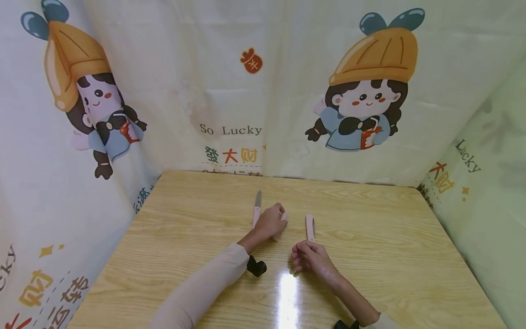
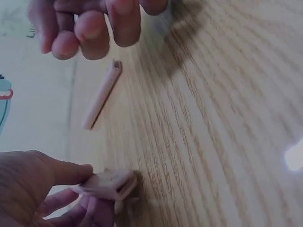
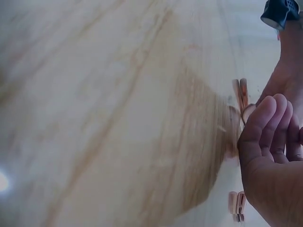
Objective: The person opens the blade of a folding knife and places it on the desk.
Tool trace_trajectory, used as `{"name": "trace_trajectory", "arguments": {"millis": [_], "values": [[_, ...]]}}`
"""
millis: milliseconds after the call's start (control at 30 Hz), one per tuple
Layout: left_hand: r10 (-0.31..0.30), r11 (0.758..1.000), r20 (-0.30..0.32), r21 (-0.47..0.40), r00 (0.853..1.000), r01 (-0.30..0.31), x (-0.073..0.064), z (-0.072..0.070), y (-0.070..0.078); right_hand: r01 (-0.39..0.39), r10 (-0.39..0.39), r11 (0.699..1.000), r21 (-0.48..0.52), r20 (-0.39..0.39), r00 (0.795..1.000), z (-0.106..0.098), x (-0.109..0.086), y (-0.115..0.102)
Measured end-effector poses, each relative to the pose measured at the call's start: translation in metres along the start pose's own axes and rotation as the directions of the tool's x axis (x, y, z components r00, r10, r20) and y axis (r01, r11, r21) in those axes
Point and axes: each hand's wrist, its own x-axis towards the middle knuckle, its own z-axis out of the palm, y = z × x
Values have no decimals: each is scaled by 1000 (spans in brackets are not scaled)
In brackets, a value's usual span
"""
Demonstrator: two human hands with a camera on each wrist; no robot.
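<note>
My left hand (image 1: 271, 221) pinches a small pink piece (image 2: 106, 184) between thumb and fingers, close over the table; a slot or loop shows at its end, but I cannot tell its kind. Beside that hand lies a knife (image 1: 256, 211) with a grey blade and pink handle, its handle end partly hidden by the hand. My right hand (image 1: 315, 261) hovers low over the table, fingers loosely bent, nothing visible in them. Just beyond its fingers is a long pink tool (image 1: 310, 227) with a dark slot; the left wrist view shows this pink tool (image 2: 103, 97) too.
The wooden table (image 1: 197, 205) ends at a printed cloth (image 1: 287, 91) hung behind it and along both sides. A bright light reflection (image 1: 287, 301) falls on the near tabletop. A black wrist camera (image 1: 256, 266) sits below the left wrist.
</note>
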Motion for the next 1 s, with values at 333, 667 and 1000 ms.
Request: {"name": "trace_trajectory", "arguments": {"millis": [333, 667, 1000], "values": [[7, 981, -49, -194, 999, -16, -12, -6, -5, -8, 8, 1000, -4, -2, 1000, 1, 1, 2], [3, 961, 3, -278, 1000, -2, -31, -14, 8, 7, -7, 1000, 14, -12, 1000, 3, 7, 3], [39, 911, 93, -413, 995, 3, -55, -11, 21, 33, -25, 997, 71, -110, 994, 6, 12, 5]]}}
